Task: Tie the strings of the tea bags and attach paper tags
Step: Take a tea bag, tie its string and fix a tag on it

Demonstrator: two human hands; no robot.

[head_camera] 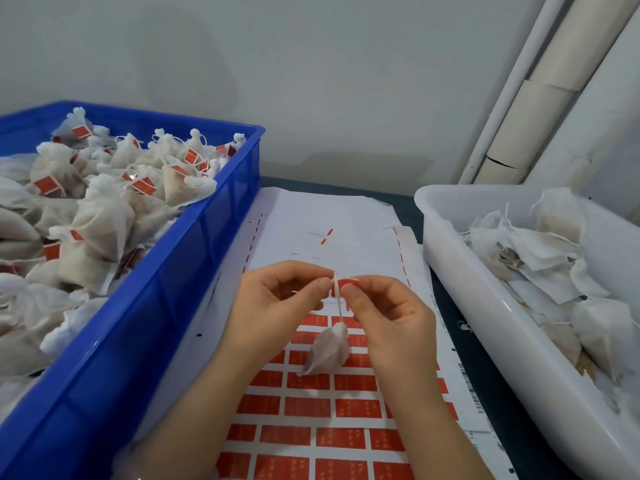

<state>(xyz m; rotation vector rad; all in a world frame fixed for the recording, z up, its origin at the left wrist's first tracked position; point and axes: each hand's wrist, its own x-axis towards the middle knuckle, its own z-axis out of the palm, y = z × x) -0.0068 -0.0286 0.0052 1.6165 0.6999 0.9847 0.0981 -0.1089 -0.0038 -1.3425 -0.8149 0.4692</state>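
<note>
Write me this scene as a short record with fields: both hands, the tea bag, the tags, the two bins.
left hand: pinches the string beside the red tag
right hand: pinches the red tag against the string
tea bag: hangs from the string, below both hands
tag sheet: flat between the bins, upper rows peeled, red tags remain lower down
blue crate: at left, piled with tagged bags
white tub: at right, holds untagged bags
</note>
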